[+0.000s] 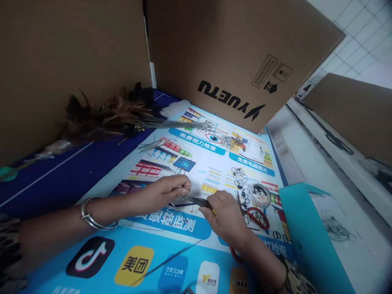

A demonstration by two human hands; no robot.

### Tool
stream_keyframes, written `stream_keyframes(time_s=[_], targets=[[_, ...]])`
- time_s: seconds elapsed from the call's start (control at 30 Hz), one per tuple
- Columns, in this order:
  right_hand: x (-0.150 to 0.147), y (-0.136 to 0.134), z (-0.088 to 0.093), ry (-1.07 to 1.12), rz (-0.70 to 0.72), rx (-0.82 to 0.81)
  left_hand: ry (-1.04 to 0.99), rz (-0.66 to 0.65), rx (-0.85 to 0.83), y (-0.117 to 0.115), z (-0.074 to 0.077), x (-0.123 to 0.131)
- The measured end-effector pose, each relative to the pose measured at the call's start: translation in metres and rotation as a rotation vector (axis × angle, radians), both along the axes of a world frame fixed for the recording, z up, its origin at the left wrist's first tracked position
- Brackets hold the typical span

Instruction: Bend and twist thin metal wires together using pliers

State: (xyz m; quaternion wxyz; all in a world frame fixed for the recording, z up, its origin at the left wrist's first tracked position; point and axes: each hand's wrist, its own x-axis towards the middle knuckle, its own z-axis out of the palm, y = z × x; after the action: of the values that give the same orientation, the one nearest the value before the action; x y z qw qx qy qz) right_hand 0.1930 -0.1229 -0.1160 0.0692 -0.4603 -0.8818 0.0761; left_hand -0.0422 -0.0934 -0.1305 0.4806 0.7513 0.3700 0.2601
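My left hand [167, 192], with a silver bangle [90, 216] on its wrist, pinches a thin piece of wire [183, 195] between fingertips. My right hand [223, 214] is closed round slim pliers [196, 201] whose dark jaws point left and meet the wire at my left fingertips. Both hands rest on a printed poster [171, 241] that covers the table. A long thin wire [165, 261] lies on the poster below my hands.
A bundle of straight wires [180, 123] and a feather duster [107, 116] lie at the back left. Red-handled scissors [257, 216], small wire loops and a round tape roll [261, 195] sit right of my hand. Cardboard sheets [232, 53] stand behind. A teal box [309, 237] is at right.
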Motion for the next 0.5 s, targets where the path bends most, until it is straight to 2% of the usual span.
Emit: stream_keyframes(time_s=[0.2, 0.5], targets=[[0.0069, -0.0017, -0.0024, 0.034, -0.077, 0.014, -0.103, -0.077, -0.136, -0.0003, 0.0032, -0.0018], [0.0015, -0.0065, -0.0032, 0.057, 0.034, -0.031, -0.190, -0.149, -0.096, 0.0011, 0.0054, 0.0004]])
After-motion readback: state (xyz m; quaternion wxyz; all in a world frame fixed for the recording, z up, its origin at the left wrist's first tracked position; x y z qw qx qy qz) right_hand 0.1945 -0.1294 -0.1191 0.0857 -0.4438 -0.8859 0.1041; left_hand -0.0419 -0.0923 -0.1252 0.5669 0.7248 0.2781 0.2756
